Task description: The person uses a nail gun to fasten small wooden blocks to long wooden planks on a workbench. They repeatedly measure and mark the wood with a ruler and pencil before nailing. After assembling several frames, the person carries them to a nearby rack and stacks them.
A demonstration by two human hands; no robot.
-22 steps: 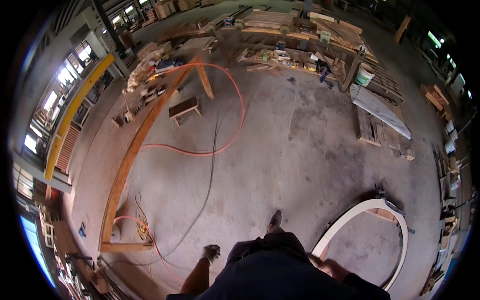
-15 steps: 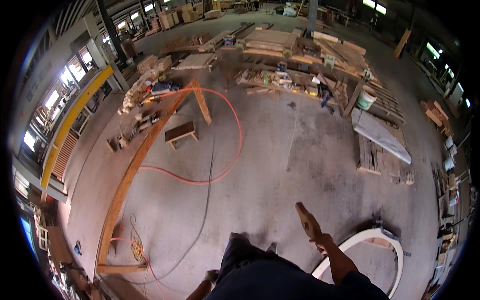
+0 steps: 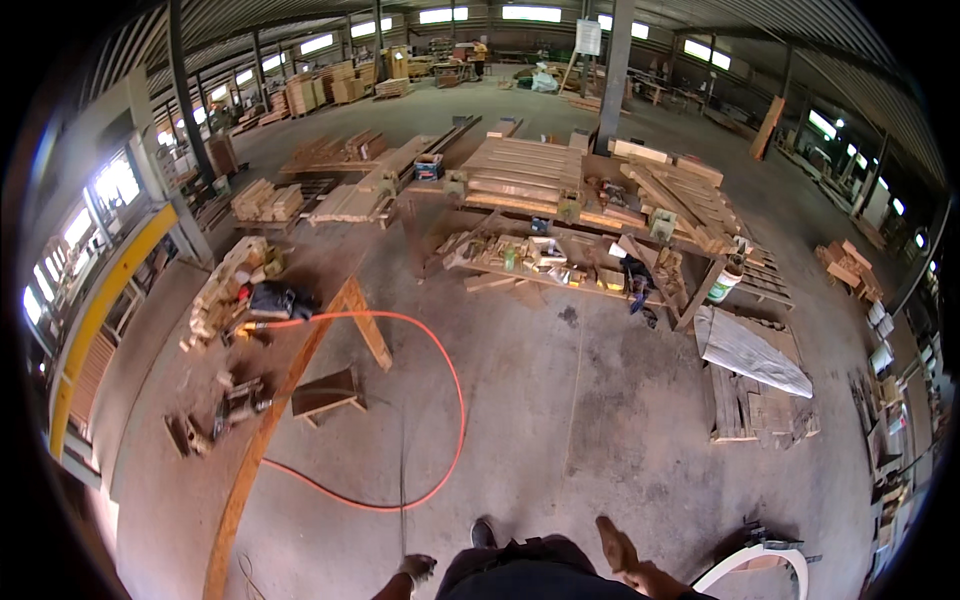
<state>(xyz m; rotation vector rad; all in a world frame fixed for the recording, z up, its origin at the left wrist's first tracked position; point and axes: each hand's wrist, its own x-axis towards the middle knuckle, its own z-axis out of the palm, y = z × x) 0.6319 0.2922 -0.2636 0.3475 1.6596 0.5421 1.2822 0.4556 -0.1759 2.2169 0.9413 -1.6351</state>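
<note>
My right hand (image 3: pixel 636 572) is closed on the near end of a short brown wooden piece (image 3: pixel 616 543), which points away from me above the floor. Low in the head view, my left hand (image 3: pixel 418 568) hangs beside my body. Its fingers are too small and blurred to read. A white curved frame (image 3: pixel 757 556) with dark clamps on it stands to the right of my right hand, partly cut off by the lower edge.
On the left, a long wooden beam frame (image 3: pixel 263 450) and a small wooden stool (image 3: pixel 328 393) stand beside an orange hose (image 3: pixel 461 410) looped on the floor. Ahead are stacked boards (image 3: pixel 525 170) and a low bench with tools (image 3: pixel 560 270). A pallet (image 3: pixel 735 412) lies at right.
The view has tilted up, so the workshop's far side shows more and things sit lower in the picture. The wooden piece stays in my right hand.
</note>
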